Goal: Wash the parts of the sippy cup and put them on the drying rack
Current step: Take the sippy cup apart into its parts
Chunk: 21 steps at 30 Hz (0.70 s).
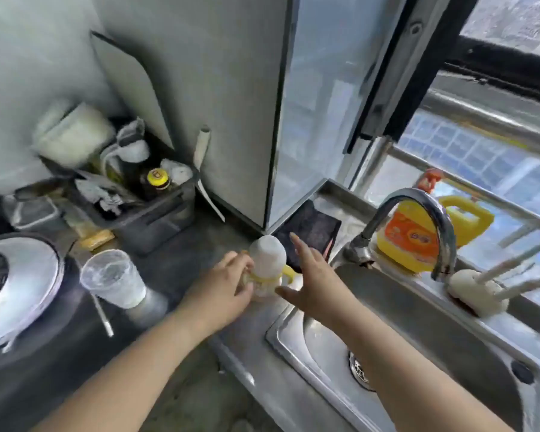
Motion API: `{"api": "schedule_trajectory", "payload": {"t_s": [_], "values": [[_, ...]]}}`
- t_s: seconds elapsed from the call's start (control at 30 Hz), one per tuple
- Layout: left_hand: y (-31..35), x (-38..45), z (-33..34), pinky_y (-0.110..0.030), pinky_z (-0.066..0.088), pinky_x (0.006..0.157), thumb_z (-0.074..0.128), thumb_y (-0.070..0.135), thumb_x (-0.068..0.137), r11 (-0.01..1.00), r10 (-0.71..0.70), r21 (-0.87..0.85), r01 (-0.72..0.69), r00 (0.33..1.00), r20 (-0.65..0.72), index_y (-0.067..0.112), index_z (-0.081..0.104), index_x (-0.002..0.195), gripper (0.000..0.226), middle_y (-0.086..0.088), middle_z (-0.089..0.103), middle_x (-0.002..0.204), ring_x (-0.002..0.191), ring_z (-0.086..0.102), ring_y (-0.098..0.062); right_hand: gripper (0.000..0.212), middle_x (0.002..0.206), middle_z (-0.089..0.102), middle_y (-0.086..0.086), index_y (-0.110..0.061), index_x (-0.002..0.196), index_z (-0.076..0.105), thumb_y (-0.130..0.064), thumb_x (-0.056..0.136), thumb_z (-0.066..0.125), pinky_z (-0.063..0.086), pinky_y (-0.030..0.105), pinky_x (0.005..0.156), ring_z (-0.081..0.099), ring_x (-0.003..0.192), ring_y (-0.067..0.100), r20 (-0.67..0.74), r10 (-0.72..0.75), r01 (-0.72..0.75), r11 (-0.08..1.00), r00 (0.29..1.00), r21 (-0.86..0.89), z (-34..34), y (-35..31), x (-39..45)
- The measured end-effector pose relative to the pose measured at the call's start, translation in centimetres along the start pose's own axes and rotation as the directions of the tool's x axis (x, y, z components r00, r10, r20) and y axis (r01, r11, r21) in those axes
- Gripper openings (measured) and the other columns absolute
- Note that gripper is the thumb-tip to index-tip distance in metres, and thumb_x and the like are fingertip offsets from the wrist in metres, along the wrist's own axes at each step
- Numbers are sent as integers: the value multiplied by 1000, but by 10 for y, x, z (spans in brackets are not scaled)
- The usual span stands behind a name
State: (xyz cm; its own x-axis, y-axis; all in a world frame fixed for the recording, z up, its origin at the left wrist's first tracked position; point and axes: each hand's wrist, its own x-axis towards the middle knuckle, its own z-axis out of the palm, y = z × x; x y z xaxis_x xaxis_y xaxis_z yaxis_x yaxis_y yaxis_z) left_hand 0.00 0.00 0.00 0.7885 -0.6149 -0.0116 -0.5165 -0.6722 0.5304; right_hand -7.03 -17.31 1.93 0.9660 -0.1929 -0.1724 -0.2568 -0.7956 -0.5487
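The sippy cup (pixel 268 257) stands upright on the counter by the sink's left rim: a cloudy white cap on top, a yellow collar with handles below. My left hand (pixel 223 288) is at its left side, fingers curled round the yellow collar and handle. To the cup's right, my right hand (pixel 309 272) is spread with straight fingers, close to the cup and holding nothing. The drying rack (pixel 477 288), a white base with pale prongs, sits on the sink's far rim at the right.
A steel sink (pixel 424 332) with a drain and a curved tap (pixel 418 213) fills the right side. A yellow detergent jug (pixel 409 235) stands behind the tap. A dark phone lies behind the cup. A clear plastic cup (pixel 113 279), a stove pan and a cluttered bin sit left.
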Motion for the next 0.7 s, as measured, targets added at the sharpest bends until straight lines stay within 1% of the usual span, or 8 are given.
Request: {"api": "schedule_trajectory", "payload": {"t_s": [0.07, 0.17, 0.27, 0.4, 0.5, 0.6, 0.63, 0.7], "values": [[-13, 9, 0, -39, 47, 84, 62, 22, 85, 999, -39, -28, 38, 999, -19, 17, 49, 116, 35, 0, 48, 120, 102, 56, -24, 103, 144, 35, 6, -27, 151, 1, -32, 79, 74, 32, 27, 101, 40, 129, 24, 19, -21, 21, 1000, 1000, -7, 10, -8, 24], [-34, 24, 5, -38, 44, 91, 68, 26, 81, 997, -81, -6, 81, 996, 40, 14, 41, 124, 52, -4, 42, 128, 113, 50, -25, 114, 144, 35, 8, -27, 152, -6, -36, 74, 77, 36, 34, 103, 40, 128, 28, 46, 66, -67, 998, 997, 15, 27, -12, 55], [-49, 34, 17, -31, 36, 102, 73, 30, 78, 995, -84, -53, 89, 992, 89, 16, 30, 138, 75, -4, 33, 143, 129, 40, -21, 119, 142, 41, 5, -27, 151, -2, -37, 68, 82, 35, 30, 102, 42, 127, 24, 1, 94, -94, 992, 996, 87, 46, -1, 68], [-57, 49, 36, -25, 28, 105, 81, 32, 70, 976, -122, -161, 145, 982, 143, 17, 20, 148, 100, -2, 29, 150, 136, 32, -19, 119, 138, 45, -2, -24, 151, 3, -33, 65, 84, 34, 24, 95, 43, 126, 19, -63, 114, -99, 973, 991, 207, 56, 11, 70], [-57, 52, 49, -24, 31, 101, 82, 29, 70, 956, -158, -225, 190, 976, 149, 16, 23, 147, 97, -1, 28, 148, 131, 38, -20, 109, 135, 46, -4, -24, 147, 18, -31, 62, 85, 35, 23, 93, 45, 124, 17, -74, 124, -101, 960, 989, 262, 65, 14, 69], [-57, 52, 58, -24, 37, 97, 81, 20, 71, 947, -161, -258, 192, 977, 137, 15, 27, 144, 91, 1, 24, 147, 126, 44, -20, 88, 126, 53, -5, -24, 134, 38, -33, 61, 86, 43, 34, 94, 50, 117, 16, -153, 131, -81, 952, 979, 297, 70, 16, 68], [-56, 51, 59, -26, 39, 98, 80, 19, 71, 944, -161, -270, 192, 978, 132, 16, 27, 144, 90, 2, 23, 148, 126, 43, -20, 85, 125, 54, -6, -24, 132, 41, -33, 60, 86, 43, 34, 93, 50, 116, 15, -166, 129, -74, 950, 978, 303, 70, 16, 67], [-56, 49, 59, -29, 40, 101, 81, 17, 70, 938, -137, -305, 166, 984, 115, 16, 27, 144, 91, 3, 21, 148, 128, 42, -19, 84, 122, 54, -7, -23, 130, 42, -31, 60, 87, 40, 24, 89, 50, 113, 13, -188, 106, -43, 949, 976, 312, 64, 15, 63]]}}
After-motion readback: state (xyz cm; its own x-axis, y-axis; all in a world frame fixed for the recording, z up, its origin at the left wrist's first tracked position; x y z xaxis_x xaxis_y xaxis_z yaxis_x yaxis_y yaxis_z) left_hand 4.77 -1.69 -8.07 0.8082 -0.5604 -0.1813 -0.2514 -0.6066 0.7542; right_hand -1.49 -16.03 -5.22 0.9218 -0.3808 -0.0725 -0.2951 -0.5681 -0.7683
